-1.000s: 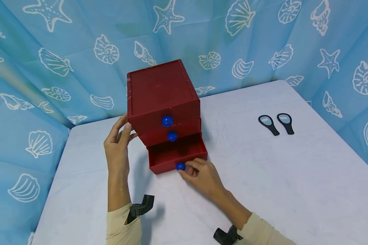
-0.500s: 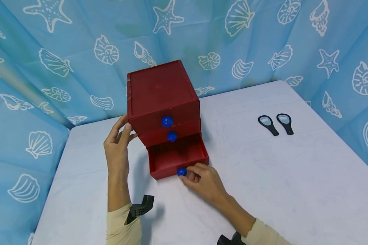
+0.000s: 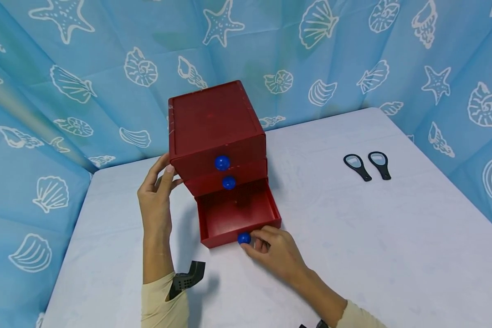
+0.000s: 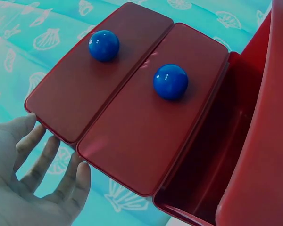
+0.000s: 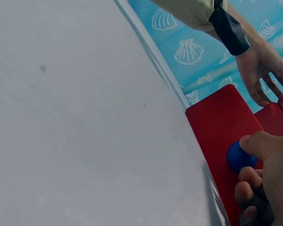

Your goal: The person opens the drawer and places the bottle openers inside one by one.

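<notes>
A red drawer cabinet with blue round knobs stands on the table, its lowest drawer pulled well out. The inside of that drawer shows bare red walls and floor. My right hand pinches the lowest drawer's blue knob between thumb and fingers. At the cabinet's left side, my left hand rests its spread, mostly straight fingers against the upper part. The left wrist view shows the upper drawer and the middle drawer pushed in.
Two small black-handled magnifying glasses lie side by side on the right of the white-covered table. A blue curtain with white shell and starfish prints hangs behind and to both sides, close behind the cabinet.
The lowest drawer has slid further out toward me, with my right hand on its knob. My left hand and the cabinet body have stayed in place.
</notes>
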Available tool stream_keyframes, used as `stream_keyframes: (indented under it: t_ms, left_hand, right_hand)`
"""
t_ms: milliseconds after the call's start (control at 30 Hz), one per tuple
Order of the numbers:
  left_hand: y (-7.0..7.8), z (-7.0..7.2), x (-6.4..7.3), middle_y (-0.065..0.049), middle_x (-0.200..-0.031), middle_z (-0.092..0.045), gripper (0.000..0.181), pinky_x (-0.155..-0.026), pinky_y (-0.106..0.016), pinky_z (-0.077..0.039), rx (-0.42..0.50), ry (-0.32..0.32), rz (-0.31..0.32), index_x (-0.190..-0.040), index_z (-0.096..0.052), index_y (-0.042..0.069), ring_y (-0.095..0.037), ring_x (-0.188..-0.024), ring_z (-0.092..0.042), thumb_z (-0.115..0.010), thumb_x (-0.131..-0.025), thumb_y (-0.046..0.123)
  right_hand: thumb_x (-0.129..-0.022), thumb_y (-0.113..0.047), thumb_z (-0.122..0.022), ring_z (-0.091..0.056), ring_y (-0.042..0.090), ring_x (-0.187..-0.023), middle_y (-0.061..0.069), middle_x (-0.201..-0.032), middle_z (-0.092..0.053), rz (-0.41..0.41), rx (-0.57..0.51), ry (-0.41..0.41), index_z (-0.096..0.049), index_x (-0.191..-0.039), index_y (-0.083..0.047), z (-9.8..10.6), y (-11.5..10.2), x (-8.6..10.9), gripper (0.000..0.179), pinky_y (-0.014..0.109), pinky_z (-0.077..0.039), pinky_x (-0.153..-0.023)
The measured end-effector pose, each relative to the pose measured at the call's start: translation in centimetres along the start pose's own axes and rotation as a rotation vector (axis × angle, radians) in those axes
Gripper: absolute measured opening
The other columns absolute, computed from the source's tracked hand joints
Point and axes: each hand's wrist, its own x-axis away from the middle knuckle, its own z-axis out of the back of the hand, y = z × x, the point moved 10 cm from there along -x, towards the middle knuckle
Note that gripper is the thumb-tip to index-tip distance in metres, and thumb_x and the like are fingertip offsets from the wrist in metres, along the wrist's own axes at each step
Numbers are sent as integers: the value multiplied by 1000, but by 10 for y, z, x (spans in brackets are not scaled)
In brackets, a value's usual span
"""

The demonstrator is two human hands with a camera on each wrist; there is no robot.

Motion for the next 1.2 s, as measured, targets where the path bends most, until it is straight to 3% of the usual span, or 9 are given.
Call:
stream_keyframes:
  t_ms: [1200]
  left_hand:
    - [1,-1,1,-5,-136,-61,41,-93,-33,-54,17,0,-6,-139,-62,20,-30,-116,-61,-66,-98,27]
  right_hand:
    - [-75,-18,-89,-50,-2,-60,-9,-72,-58,6,-4,6,-74,-84,-6,12,-14,25,20,8,-45,-54]
